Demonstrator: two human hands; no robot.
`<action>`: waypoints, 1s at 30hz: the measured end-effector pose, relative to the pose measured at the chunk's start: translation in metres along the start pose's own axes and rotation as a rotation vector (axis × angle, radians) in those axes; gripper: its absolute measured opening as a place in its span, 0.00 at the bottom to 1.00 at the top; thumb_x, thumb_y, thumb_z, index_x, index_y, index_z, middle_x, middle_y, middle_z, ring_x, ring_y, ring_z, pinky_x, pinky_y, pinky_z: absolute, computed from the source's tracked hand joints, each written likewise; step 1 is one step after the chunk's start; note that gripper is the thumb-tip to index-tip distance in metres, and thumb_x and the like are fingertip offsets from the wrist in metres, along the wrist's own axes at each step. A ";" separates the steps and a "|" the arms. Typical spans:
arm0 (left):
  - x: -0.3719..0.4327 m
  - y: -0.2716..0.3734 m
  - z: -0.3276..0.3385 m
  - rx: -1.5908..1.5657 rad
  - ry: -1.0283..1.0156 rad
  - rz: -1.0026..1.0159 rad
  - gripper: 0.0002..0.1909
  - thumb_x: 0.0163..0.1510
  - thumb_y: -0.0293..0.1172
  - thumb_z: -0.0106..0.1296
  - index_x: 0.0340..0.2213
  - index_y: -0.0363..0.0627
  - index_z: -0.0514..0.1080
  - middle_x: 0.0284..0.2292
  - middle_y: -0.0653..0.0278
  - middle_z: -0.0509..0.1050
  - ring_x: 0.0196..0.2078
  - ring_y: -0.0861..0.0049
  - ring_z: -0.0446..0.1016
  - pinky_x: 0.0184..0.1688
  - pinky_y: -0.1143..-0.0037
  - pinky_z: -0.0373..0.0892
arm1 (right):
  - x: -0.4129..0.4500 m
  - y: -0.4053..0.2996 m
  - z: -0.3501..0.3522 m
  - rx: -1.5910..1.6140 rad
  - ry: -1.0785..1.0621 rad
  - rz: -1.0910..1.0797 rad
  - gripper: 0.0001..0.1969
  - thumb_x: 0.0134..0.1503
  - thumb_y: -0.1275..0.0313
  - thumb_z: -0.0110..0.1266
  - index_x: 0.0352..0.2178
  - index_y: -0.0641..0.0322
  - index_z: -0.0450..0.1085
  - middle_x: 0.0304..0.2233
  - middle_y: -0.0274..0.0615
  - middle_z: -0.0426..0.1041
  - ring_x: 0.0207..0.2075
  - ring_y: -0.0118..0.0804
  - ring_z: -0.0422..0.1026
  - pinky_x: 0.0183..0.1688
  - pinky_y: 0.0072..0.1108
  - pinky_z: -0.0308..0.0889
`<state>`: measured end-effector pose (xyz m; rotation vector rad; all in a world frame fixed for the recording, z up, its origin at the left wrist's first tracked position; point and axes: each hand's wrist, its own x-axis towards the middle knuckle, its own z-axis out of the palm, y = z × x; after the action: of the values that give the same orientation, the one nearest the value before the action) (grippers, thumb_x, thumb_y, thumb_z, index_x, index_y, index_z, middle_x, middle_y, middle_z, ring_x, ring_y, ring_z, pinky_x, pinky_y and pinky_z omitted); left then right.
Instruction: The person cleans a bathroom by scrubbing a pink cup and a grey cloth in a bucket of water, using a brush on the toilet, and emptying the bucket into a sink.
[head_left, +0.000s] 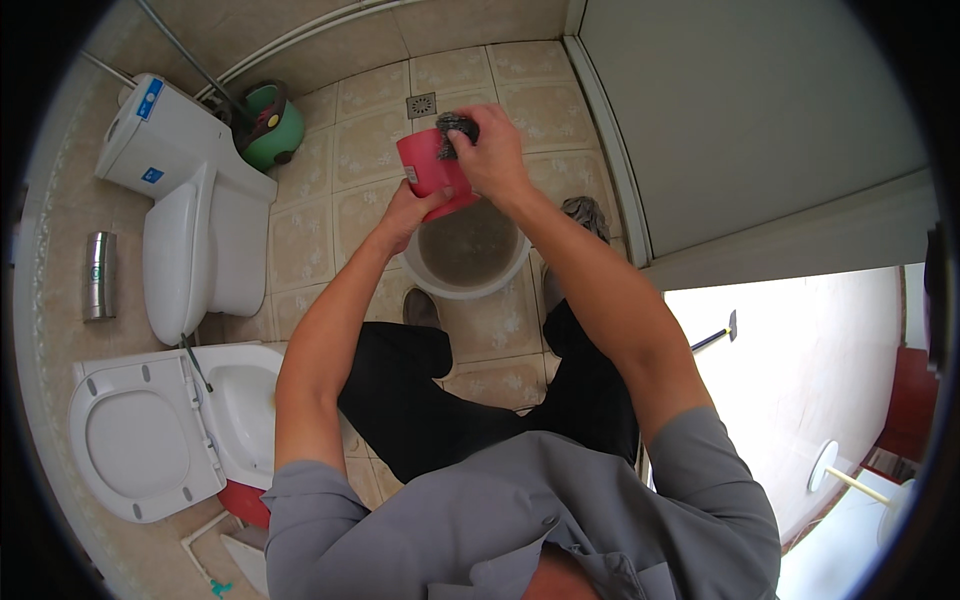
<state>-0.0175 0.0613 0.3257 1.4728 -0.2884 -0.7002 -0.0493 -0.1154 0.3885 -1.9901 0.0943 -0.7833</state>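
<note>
My left hand (409, 214) grips the lower edge of a red plastic container (431, 161), its thumb on the side. A small label bearing writing is on the container's left side. In my right hand (495, 154) is a dark grey scouring pad (454, 133), held against the container's upper right side. Below both hands a white basin (465, 289) of murky grey water stands on the tiled floor, partly hidden by the container and my right hand.
Two white toilets, one closed (176, 255) and one with its lid raised (135, 442), stand at the left. A green mop bucket (281, 131) is behind. A grey cloth (587, 216) lies right of the basin, near a floor drain (421, 106) and a door frame (615, 157).
</note>
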 end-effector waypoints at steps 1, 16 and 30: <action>-0.002 0.000 0.002 0.041 0.008 0.016 0.27 0.55 0.36 0.62 0.52 0.37 0.67 0.45 0.61 0.76 0.47 0.75 0.75 0.52 0.74 0.69 | -0.001 -0.004 0.004 0.003 -0.004 0.001 0.13 0.49 0.76 0.62 0.39 0.63 0.74 0.40 0.52 0.72 0.40 0.55 0.73 0.46 0.36 0.70; -0.014 0.004 -0.006 -0.067 0.013 -0.030 0.24 0.55 0.32 0.61 0.51 0.38 0.68 0.45 0.60 0.76 0.47 0.75 0.75 0.53 0.74 0.69 | -0.005 0.027 0.026 -0.106 0.061 0.008 0.11 0.51 0.74 0.59 0.38 0.62 0.73 0.38 0.52 0.72 0.40 0.57 0.73 0.44 0.38 0.70; -0.015 0.002 -0.011 -0.009 0.005 -0.197 0.20 0.55 0.33 0.61 0.47 0.40 0.73 0.43 0.62 0.78 0.46 0.77 0.76 0.50 0.75 0.71 | -0.023 0.008 0.021 -0.221 -0.342 -0.443 0.09 0.45 0.77 0.59 0.30 0.51 0.76 0.34 0.39 0.72 0.41 0.46 0.72 0.38 0.35 0.72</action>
<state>-0.0221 0.0787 0.3303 1.5072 -0.1373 -0.8544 -0.0539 -0.0949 0.3639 -2.3655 -0.4947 -0.7142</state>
